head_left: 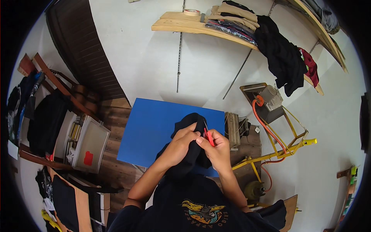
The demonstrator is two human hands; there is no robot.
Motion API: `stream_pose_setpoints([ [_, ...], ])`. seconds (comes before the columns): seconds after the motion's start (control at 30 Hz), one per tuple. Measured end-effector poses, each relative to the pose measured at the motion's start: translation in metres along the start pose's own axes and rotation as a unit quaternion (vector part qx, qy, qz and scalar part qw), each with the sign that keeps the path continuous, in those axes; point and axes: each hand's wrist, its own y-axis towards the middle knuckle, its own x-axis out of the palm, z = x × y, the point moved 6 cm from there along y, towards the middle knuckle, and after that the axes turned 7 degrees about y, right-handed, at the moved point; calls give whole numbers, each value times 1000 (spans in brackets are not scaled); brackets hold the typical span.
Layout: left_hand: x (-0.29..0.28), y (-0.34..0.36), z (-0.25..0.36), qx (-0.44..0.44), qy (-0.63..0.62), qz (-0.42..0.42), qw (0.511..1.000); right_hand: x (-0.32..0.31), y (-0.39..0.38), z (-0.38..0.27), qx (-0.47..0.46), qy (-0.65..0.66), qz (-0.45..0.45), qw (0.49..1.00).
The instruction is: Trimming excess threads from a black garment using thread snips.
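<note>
A bunched black cloth garment (188, 161) is held up over the blue tabletop (148, 123), its lower part hanging near my body. My left hand (181, 144) is closed on the garment, with its thumb and fingers pinching a fold. In my right hand (217, 150) is a small pair of red-handled scissors (209, 137). Their thin metal blades point up and away from me, against the cloth's right edge. The right thumb meets the fabric close to the left fingertips. Whether the blades are apart is too small to tell.
Folded clothes (234, 17) and a tape roll (192, 12) lie on the wooden wall shelf (172, 26), where a black garment (280, 52) hangs down. A yellow metal frame (266, 159) with an orange hose stands right. Shelving with a plastic drawer (91, 145) is left.
</note>
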Motion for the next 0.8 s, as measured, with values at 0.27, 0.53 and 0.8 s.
stream_pose_setpoints([
  [0.27,8,0,-20,32,47,3,998,-11,11,-10,-1,125,75,989],
  [0.53,6,-26,-24,-53,89,-172,980,-20,13,-11,-18,129,98,987],
  [0.8,0,-35,-25,-119,-230,-121,958,-15,8,-9,-90,25,81,992],
])
